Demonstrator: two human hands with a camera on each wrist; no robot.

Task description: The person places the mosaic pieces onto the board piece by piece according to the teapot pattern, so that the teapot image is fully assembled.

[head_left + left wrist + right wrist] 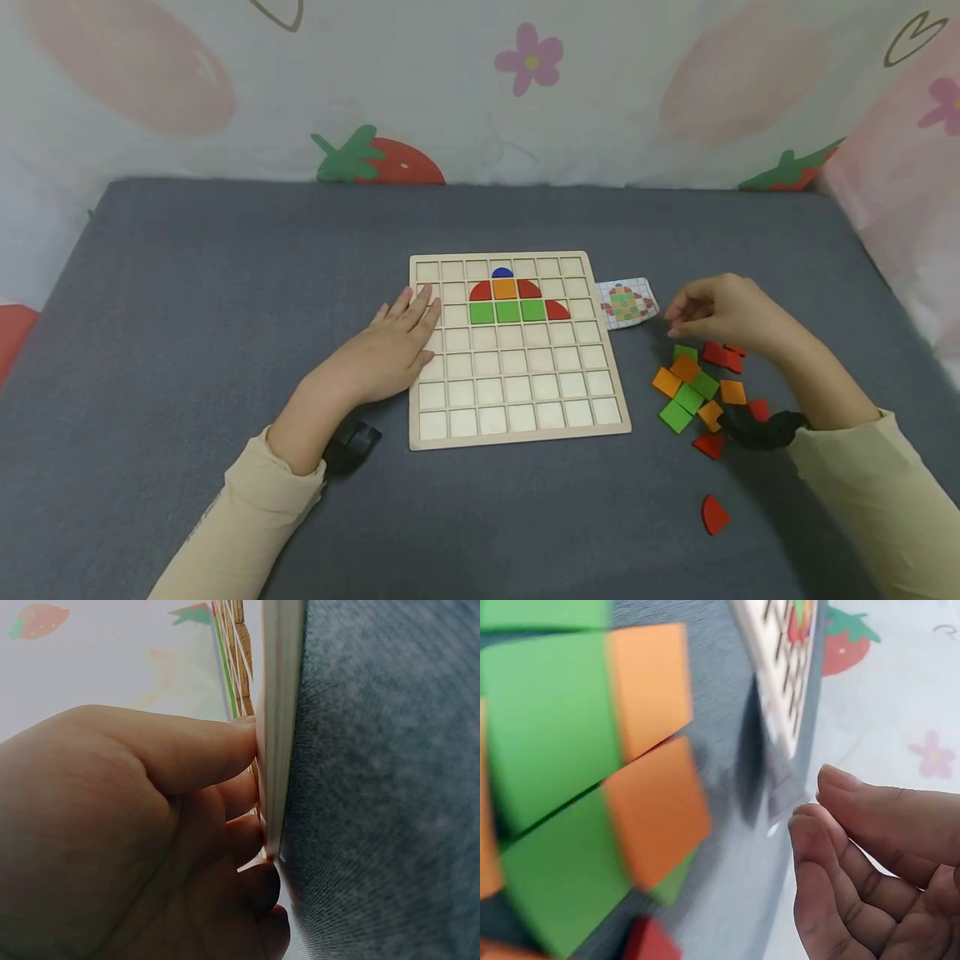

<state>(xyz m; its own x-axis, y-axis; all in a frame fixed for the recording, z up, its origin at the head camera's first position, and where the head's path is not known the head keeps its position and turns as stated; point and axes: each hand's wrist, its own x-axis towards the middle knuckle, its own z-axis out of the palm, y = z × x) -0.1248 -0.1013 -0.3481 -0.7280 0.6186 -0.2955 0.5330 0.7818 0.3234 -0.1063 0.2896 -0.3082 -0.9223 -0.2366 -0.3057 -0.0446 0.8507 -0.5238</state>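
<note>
Your right hand [877, 877] has its thumb and fingertips bent close together, near the card [781, 784] at the board [787, 686]. Left of them in your view lie green tiles [551, 727], orange tiles [658, 810] and a red tile [651, 941], somewhat blurred.

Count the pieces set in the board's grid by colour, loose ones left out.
Red pieces: 3
Green pieces: 3
Orange piece: 1
Blue piece: 1
Total: 8
</note>
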